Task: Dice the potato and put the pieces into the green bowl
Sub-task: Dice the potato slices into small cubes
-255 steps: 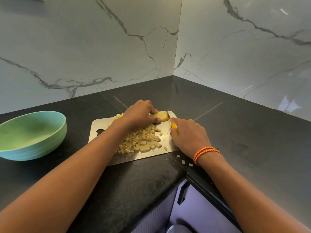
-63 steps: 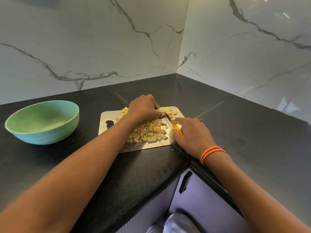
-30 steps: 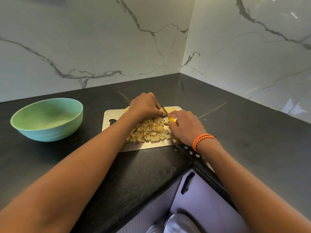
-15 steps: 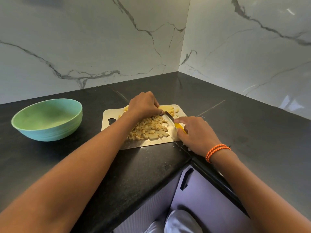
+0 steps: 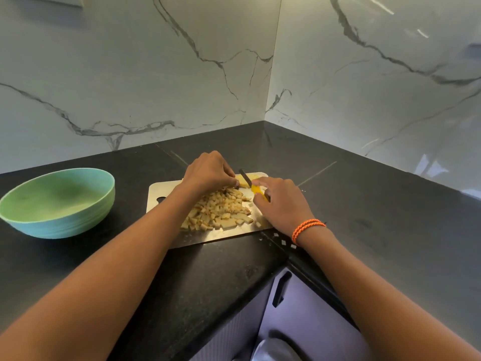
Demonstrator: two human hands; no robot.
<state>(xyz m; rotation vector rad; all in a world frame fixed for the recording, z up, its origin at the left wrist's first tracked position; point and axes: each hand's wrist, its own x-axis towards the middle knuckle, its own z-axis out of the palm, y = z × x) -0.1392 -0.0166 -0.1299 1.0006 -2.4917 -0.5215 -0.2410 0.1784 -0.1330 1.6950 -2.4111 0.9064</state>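
Observation:
A steel cutting board lies on the black counter with a heap of diced potato in its middle. At the board's far right end my left hand pinches the remaining potato slab. My right hand grips a yellow-handled knife, whose dark blade stands on that slab. The green bowl sits on the counter to the left of the board, and nothing shows inside it.
A few stray potato bits lie on the counter by the board's near right corner. Marble walls meet in a corner behind. The counter's inner edge and a cabinet handle are just below the board.
The knife has gone back and forth across the slab in cutting strokes. Over the last half second my right hand moved forward again, blade onto the slab. The diced heap has grown slightly.

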